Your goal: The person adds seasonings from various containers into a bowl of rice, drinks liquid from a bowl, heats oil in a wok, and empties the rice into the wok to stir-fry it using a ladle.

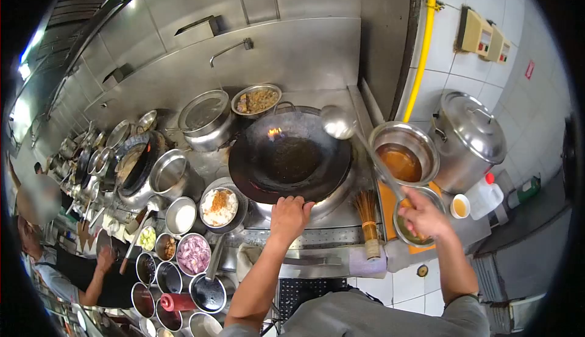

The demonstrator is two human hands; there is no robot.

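Observation:
A large black wok (304,178) sits on the burner in front of me, with a dark, shiny base and a small flame-like glow at its upper left. My left hand (290,218) is closed on the near rim of the wok. In my right hand (421,215) is the handle of a long metal ladle (339,122), gripped near its end. The ladle's bowl is over the wok's right rim. Beneath my right hand stands a metal bowl (439,198), partly hidden by it. Just beyond that, a steel bowl (430,140) contains brown liquid.
A bamboo brush (367,221) lies right of the wok. Farther right are a lidded steel pot (472,139), a small cup (460,206) and a white jug (485,197). To the left are a bowl of rice (219,206), chopped onions (194,253) and several containers. Another person (79,270) works at far left.

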